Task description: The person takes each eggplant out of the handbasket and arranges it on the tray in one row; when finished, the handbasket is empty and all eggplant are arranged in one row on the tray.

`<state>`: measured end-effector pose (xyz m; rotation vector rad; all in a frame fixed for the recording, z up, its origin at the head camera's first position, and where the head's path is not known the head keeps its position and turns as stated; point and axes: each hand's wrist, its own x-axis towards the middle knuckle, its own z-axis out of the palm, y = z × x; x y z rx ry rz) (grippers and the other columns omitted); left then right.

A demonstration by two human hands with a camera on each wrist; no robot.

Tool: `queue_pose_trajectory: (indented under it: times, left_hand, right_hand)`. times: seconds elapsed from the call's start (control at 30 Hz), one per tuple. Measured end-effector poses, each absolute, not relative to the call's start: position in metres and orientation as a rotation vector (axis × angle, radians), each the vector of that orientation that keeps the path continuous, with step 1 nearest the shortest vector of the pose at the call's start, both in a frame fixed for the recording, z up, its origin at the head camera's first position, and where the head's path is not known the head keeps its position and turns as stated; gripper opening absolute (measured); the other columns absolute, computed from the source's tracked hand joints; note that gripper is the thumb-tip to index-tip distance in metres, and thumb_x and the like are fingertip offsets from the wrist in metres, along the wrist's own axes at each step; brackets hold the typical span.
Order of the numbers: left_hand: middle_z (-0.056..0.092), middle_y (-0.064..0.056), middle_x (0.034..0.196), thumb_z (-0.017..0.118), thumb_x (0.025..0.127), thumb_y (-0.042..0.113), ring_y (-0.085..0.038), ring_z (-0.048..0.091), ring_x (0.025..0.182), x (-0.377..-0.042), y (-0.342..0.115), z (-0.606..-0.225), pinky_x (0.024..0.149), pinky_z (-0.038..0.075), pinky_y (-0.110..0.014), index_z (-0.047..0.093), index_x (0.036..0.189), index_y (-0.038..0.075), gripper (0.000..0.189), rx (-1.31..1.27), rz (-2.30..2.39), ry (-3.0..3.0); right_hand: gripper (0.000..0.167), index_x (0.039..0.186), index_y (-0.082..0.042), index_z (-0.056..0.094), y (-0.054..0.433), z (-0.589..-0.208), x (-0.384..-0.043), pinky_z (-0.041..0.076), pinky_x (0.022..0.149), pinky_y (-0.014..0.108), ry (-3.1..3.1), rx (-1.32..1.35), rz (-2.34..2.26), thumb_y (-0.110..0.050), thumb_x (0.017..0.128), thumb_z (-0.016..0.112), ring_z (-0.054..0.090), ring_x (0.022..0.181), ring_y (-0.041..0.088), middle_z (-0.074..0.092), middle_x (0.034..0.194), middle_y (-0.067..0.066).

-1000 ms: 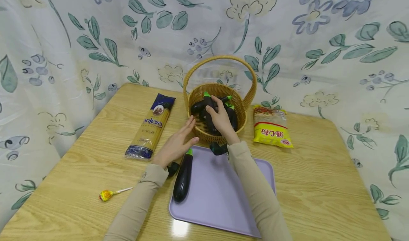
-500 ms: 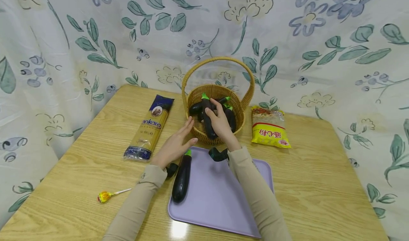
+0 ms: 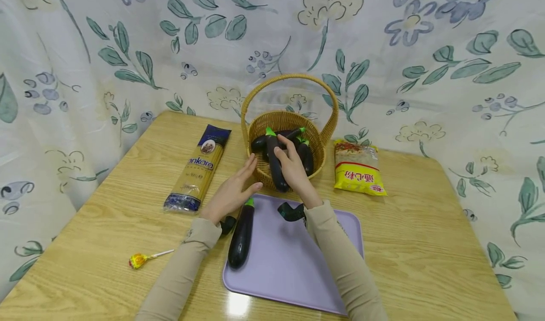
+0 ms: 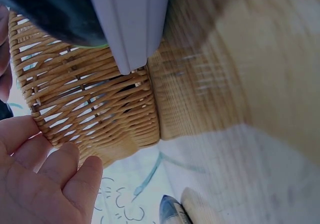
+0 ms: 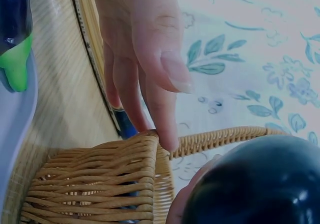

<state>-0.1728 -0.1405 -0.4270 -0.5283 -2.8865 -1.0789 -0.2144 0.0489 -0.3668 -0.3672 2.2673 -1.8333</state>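
The eggplant [image 3: 276, 167] is glossy and near-black, with a bright green cap; the person's right hand [image 3: 294, 167] grips it over the wicker basket [image 3: 318, 148], its rounded end at the near rim. Whether they touch, I can't tell. The left hand [image 3: 233, 193], fingers extended, touches the left rim. The lilac tray [image 3: 294, 259] begins just this side; gaps separate the basket from the blue-ended packet [image 3: 197, 169] and yellow packet [image 3: 359, 169].
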Motion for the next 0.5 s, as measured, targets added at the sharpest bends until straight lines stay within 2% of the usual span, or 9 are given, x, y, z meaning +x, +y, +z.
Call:
queue_pose_trajectory:
  times: [0.23,0.5]
  left_hand:
    - [0.001,0.008,0.164,0.038,0.096,0.063,-0.035,0.029,0.145,-0.1731,-0.1401,-0.4271,0.112,0.034,-0.056,0.015,0.157,0.015,0.080,-0.534,-1.080,-2.888]
    - [0.001,0.009,0.164,0.040,0.097,0.059,-0.033,0.029,0.145,-0.1735,-0.1398,-0.4261,0.113,0.034,-0.054,0.017,0.156,0.015,0.077,-0.533,-1.073,-2.879]
  right_hand:
    - [0.054,0.154,-0.021,0.023,0.0480,-0.3665,-0.2100,0.048,0.099,0.048,2.325,-0.338,-1.762,-0.032,0.104,0.041,0.055,0.119,0.033,0.048,0.136,0.019]
    - [0.058,0.154,-0.019,0.021,0.0500,-0.3660,-0.2059,0.052,0.093,0.044,2.314,-0.302,-1.747,-0.032,0.103,0.044,0.058,0.114,0.032,0.051,0.135,0.019]
